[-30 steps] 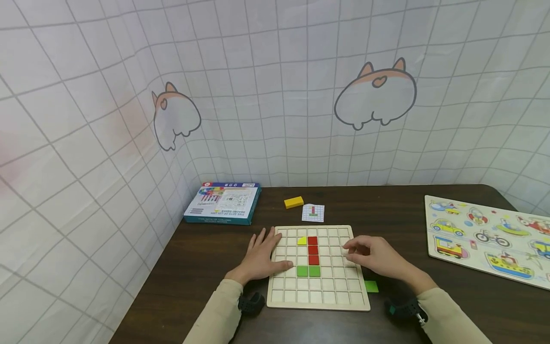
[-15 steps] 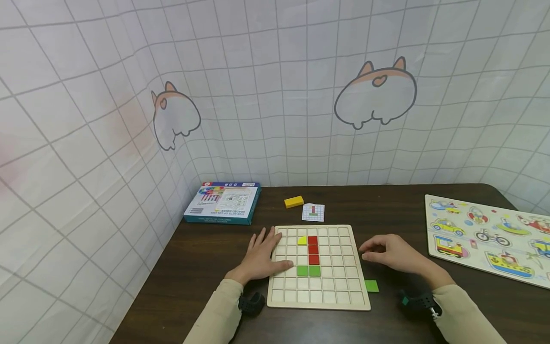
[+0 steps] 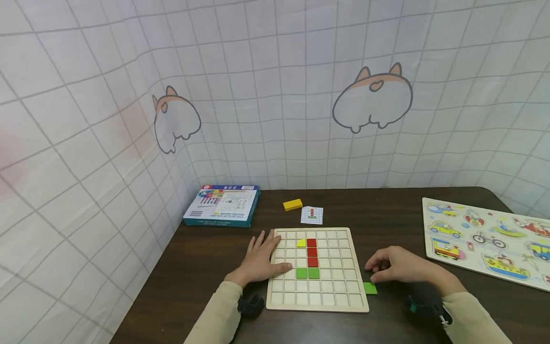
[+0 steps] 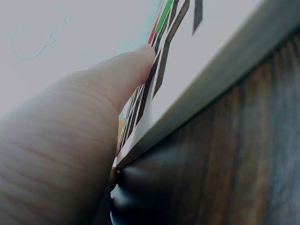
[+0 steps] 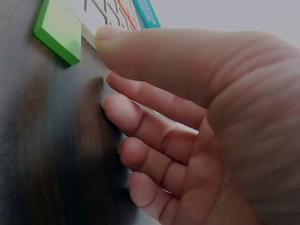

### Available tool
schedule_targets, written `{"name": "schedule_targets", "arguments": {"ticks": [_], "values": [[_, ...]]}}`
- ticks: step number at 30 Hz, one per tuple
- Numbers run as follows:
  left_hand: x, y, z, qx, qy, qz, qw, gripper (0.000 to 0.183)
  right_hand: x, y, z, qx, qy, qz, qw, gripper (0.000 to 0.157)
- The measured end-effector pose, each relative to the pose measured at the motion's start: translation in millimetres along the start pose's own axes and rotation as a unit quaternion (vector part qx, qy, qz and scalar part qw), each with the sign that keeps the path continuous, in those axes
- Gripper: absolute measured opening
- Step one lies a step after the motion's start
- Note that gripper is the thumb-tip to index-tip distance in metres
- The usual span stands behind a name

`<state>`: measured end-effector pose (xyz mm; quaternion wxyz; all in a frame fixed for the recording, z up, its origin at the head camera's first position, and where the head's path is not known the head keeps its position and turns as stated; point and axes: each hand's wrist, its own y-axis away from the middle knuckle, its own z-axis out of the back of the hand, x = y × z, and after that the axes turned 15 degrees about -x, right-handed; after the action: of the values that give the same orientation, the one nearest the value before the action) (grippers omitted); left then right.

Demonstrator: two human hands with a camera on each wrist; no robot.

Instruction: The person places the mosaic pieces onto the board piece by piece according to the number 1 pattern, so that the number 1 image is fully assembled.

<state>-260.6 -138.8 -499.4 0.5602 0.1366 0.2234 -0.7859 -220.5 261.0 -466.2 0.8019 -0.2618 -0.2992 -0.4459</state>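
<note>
A pale wooden grid board point(image 3: 339, 302) lies on the dark table. Set in its cells are a column of red squares point(image 3: 312, 252), a pair of green squares point(image 3: 301, 273) below and a yellow piece point(image 3: 301, 243) with a cut corner. My left hand point(image 3: 258, 262) rests on the board's left edge, fingers spread and thumb point(image 4: 133, 63) laid over the cells. A loose green square tile point(image 3: 370, 288) sits against the board's right edge. Just beyond it hovers my right hand point(image 3: 401, 266), loosely curled and holding nothing; its thumb point(image 5: 110, 42) is near the tile.
Behind the board are a small pattern card point(image 3: 312, 215) and a yellow block point(image 3: 292, 205). A flat teal-edged box point(image 3: 221, 206) lies at the back left. On the right is a picture puzzle board point(image 3: 485, 239) with vehicles. A gridded cloth wall point(image 3: 275, 114) encloses the table.
My right hand has drawn back from over the board to the right, then come down toward the loose green tile. My left hand has stayed put. The head view has tilted slightly.
</note>
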Motion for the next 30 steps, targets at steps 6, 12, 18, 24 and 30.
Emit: {"name": "schedule_targets", "arguments": {"ticks": [6,12,18,24,30], "values": [[-1.5,-0.5,1.6,0.003,-0.001,0.001,1.0000,0.096,3.1,6.4,2.0,0.018,-0.007,0.024,1.000,0.026],[-2.2,0.6,0.9,0.000,0.000,0.002,1.0000,0.095,2.7,8.4,-3.6,0.013,0.023,0.040,0.999,0.028],[-1.2,2.3,1.3,-0.002,0.001,-0.001,1.0000,0.094,11.6,4.3,-10.2,0.015,0.055,0.016,0.998,0.032],[-0.9,3.0,1.5,-0.004,0.002,-0.002,1.0000,0.094,11.6,4.2,-11.1,0.006,0.054,0.024,0.998,0.025],[-0.8,1.5,1.1,-0.003,0.002,-0.003,1.0000,0.095,9.4,4.0,-11.2,-0.021,0.058,0.022,0.998,0.019]]}}
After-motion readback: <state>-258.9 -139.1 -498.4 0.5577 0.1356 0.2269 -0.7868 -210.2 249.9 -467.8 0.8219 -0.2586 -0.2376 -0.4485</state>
